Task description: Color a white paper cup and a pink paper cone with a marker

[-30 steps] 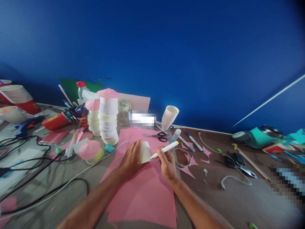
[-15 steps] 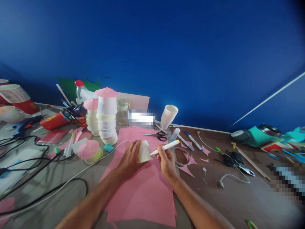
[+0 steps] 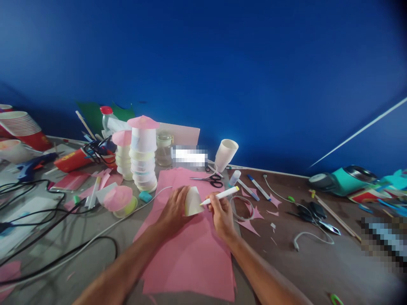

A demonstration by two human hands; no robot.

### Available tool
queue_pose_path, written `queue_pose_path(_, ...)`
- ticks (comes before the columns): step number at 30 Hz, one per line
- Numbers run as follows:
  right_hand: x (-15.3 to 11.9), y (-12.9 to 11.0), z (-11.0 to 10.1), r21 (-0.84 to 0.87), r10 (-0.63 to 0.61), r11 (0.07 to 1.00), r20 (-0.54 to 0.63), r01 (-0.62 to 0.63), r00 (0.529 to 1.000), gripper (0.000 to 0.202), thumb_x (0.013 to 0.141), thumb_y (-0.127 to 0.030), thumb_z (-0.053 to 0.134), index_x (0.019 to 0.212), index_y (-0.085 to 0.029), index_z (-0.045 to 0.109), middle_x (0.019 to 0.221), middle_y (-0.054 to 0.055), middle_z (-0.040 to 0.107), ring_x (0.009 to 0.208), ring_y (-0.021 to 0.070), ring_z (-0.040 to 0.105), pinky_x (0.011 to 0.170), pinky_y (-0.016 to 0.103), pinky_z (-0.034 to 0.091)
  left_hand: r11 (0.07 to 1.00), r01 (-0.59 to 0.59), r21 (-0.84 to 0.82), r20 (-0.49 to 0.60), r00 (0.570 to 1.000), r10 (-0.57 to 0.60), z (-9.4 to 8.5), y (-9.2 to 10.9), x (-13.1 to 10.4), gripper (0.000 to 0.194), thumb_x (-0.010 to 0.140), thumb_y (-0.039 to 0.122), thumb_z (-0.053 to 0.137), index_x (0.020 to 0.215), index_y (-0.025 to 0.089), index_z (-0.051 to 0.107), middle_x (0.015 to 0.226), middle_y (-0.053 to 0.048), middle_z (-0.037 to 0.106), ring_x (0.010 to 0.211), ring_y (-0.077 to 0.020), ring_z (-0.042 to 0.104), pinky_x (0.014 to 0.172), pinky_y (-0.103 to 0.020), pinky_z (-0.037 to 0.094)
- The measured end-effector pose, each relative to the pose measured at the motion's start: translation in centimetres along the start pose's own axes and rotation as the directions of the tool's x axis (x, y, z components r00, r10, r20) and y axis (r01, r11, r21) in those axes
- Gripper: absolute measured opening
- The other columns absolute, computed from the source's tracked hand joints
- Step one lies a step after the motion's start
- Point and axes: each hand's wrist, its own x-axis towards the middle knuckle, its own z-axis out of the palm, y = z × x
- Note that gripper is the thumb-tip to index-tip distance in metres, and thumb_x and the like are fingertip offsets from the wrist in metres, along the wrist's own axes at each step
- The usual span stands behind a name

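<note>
My left hand (image 3: 174,207) is closed round a small white paper cup (image 3: 192,202) that lies tilted over the pink paper (image 3: 187,262). In my right hand (image 3: 221,212) is a white marker (image 3: 224,194) with a yellow end, gripped like a pen. Its yellow tip touches or nearly touches the cup's right edge; which of the two I cannot tell. Black-handled scissors (image 3: 211,181) lie just beyond my hands on the pink paper. Left of them stand two stacks of cups, the taller stack (image 3: 143,161) topped with a pink paper cone (image 3: 143,122).
A white cup (image 3: 226,153) leans near the blue wall. Blue markers (image 3: 258,186) and pink scraps (image 3: 251,226) lie to the right, with a teal bottle (image 3: 349,180) farther over. Cables (image 3: 85,239), a blue glue gun (image 3: 32,167) and red cups (image 3: 28,131) crowd the left.
Almost nothing differs. Both hands keep their hold on the cup and the marker, and the whole view has shifted very slightly.
</note>
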Motion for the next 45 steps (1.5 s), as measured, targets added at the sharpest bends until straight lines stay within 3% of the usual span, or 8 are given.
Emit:
queue_pose_path(7, 0.1, 0.6, -0.4, 0.100, 0.002, 0.995, 0.065, -0.008, 0.998, 0.037, 0.078, -0.052, 0.067, 0.064, -0.018, 0.065, 0.052, -0.004, 0.046, 0.049, 0.0095, 0.040, 0.050, 0.024, 0.034, 1.000, -0.009, 0.017, -0.006, 1.000, 0.010, 0.3, -0.2, -0.2, 0.080, 0.084, 0.049, 0.067, 0.146, 0.016, 0.029, 0.133, -0.021, 0.057, 0.125, -0.0359, 0.056, 0.101, -0.051, 0.051)
queue_pose_path(12, -0.2, -0.2, 0.0, 0.022, -0.005, 1.000, 0.097, 0.003, 0.995, 0.039, 0.077, -0.054, 0.067, 0.063, -0.018, 0.064, 0.050, -0.004, 0.044, 0.049, 0.0098, 0.038, 0.048, 0.025, 0.032, 0.998, -0.051, 0.036, -0.029, 0.998, 0.052, 0.4, -0.1, -0.1, 0.077, 0.086, 0.049, 0.064, 0.145, 0.015, 0.029, 0.130, -0.022, 0.058, 0.124, -0.0358, 0.057, 0.101, -0.050, 0.051)
queue_pose_path(19, 0.3, 0.6, -0.3, 0.066, 0.026, 0.998, -0.047, -0.023, 0.999, 0.038, 0.078, -0.053, 0.069, 0.066, -0.018, 0.064, 0.051, -0.005, 0.046, 0.049, 0.0095, 0.040, 0.049, 0.024, 0.034, 0.999, -0.008, 0.038, -0.017, 1.000, 0.009, 0.5, -0.4, -0.3, 0.080, 0.085, 0.058, 0.062, 0.145, 0.014, 0.031, 0.133, -0.021, 0.058, 0.124, -0.0362, 0.057, 0.100, -0.049, 0.051)
queue_pose_path(27, 0.0, 0.7, -0.3, 0.084, 0.027, 0.996, 0.095, -0.035, 0.995, 0.039, 0.077, -0.054, 0.069, 0.062, -0.019, 0.063, 0.050, -0.005, 0.043, 0.048, 0.0096, 0.037, 0.048, 0.025, 0.032, 0.999, -0.032, 0.037, -0.025, 0.999, 0.032, 0.4, -0.2, -0.2, 0.075, 0.088, 0.052, 0.061, 0.144, 0.013, 0.030, 0.131, -0.022, 0.058, 0.124, -0.0357, 0.056, 0.101, -0.049, 0.050)
queue_pose_path(35, 0.4, 0.6, -0.3, 0.085, 0.072, 0.994, -0.083, -0.065, 0.994, 0.040, 0.080, -0.057, 0.067, 0.071, -0.018, 0.065, 0.053, -0.004, 0.049, 0.053, 0.0112, 0.045, 0.053, 0.025, 0.037, 1.000, 0.003, 0.025, 0.021, 1.000, -0.003, 0.4, -0.5, -0.5, 0.078, 0.086, 0.055, 0.061, 0.145, 0.013, 0.032, 0.135, -0.022, 0.056, 0.127, -0.0358, 0.054, 0.104, -0.048, 0.049)
queue_pose_path(40, 0.1, 0.1, 0.0, 0.063, -0.042, 0.997, -0.083, 0.047, 0.996, 0.038, 0.092, -0.055, 0.052, 0.102, -0.020, 0.064, 0.066, -0.003, 0.059, 0.053, 0.0105, 0.045, 0.054, 0.025, 0.040, 0.990, 0.140, -0.013, 0.055, 0.989, -0.139, 0.3, -0.3, -0.3, 0.080, 0.083, 0.060, 0.063, 0.142, 0.015, 0.034, 0.136, -0.021, 0.055, 0.127, -0.0359, 0.054, 0.103, -0.048, 0.049)
queue_pose_path(43, -0.4, -0.1, -0.2, -0.130, -0.168, 0.978, -0.040, 0.161, 0.985, 0.029, 0.092, -0.045, 0.055, 0.105, -0.021, 0.062, 0.075, -0.001, 0.062, 0.063, 0.0135, 0.054, 0.061, 0.027, 0.045, 0.976, 0.216, -0.037, 0.050, 0.975, -0.214, 0.1, -0.3, -0.3, 0.074, 0.087, 0.057, 0.059, 0.143, 0.017, 0.032, 0.138, -0.020, 0.053, 0.129, -0.0345, 0.053, 0.102, -0.048, 0.049)
queue_pose_path(45, -0.8, -0.2, -0.5, -0.260, -0.286, 0.920, 0.065, 0.293, 0.956, 0.021, 0.091, -0.036, 0.056, 0.105, -0.021, 0.061, 0.085, 0.002, 0.062, 0.073, 0.0162, 0.058, 0.068, 0.030, 0.048, 0.972, 0.229, -0.051, 0.026, 0.973, -0.228, 0.0, -0.3, -0.2, 0.070, 0.090, 0.055, 0.057, 0.142, 0.017, 0.032, 0.138, -0.020, 0.052, 0.129, -0.0335, 0.054, 0.102, -0.047, 0.050)
